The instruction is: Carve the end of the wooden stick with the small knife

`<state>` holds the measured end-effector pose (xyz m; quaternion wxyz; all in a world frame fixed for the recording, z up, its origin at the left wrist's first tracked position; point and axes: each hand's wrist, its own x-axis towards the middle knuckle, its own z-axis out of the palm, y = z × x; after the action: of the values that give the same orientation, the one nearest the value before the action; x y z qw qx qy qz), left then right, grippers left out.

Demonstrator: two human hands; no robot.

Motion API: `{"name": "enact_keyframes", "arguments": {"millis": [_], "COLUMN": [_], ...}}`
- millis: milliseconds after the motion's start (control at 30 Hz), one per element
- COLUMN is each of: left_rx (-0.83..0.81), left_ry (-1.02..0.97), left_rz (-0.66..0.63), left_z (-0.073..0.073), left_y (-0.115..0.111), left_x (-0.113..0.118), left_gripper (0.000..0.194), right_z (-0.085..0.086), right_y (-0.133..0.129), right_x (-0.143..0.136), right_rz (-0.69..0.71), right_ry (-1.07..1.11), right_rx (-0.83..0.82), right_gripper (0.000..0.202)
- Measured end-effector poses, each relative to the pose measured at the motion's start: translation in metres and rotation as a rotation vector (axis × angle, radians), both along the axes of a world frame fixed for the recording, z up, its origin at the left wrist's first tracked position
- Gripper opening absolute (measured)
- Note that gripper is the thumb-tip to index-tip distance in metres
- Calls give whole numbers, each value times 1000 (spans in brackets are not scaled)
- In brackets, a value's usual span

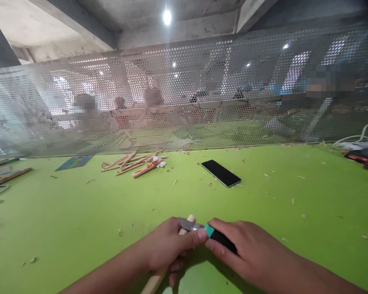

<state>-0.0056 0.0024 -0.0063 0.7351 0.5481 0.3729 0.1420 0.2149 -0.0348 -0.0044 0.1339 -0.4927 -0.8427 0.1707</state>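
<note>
My left hand point(168, 243) is closed around a pale wooden stick point(155, 281), whose rounded end shows just above the fingers. In my right hand point(245, 249) is a utility knife point(221, 239) with a black and teal handle. Its grey blade lies across the stick near that end, pointing left. My left thumb rests by the base of the blade, close to the teal part of the handle. Both hands are close together over the green table point(88, 220), near its front. The left fingers under the stick are partly hidden.
A black-screened phone point(221, 173) lies beyond my hands. Thin wood strips point(127, 163) and a reddish-marked wood piece point(147, 167) lie further back. Shavings are scattered about. A perforated metal screen point(178, 122) borders the table's back, with people behind it. A red-black object point(363, 156) sits at right.
</note>
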Motion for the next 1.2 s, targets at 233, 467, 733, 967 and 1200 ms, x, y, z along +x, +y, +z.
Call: {"name": "enact_keyframes", "arguments": {"millis": [233,467,733,967,1200], "left_rx": [-19,-49,-90,-108,-106], "left_ry": [95,84,24,62,81], "left_rz": [53,21,-82,-37,5], "left_z": [3,0,8,8,8], "left_y": [-3,1,4,4,1], "left_x": [1,-1,-4,-3,-2], "left_gripper": [57,56,51,55,61], "right_z": [-1,13,7,0,-1], "right_y": [11,20,0,-1,14], "right_x": [5,15,5,0,7], "right_rz": [-128,-159,108,62,-85], "right_ry": [-18,-1,-54,-76,-23], "right_rx": [-24,20,-65,8,3], "right_gripper": [41,41,31,34,38]}}
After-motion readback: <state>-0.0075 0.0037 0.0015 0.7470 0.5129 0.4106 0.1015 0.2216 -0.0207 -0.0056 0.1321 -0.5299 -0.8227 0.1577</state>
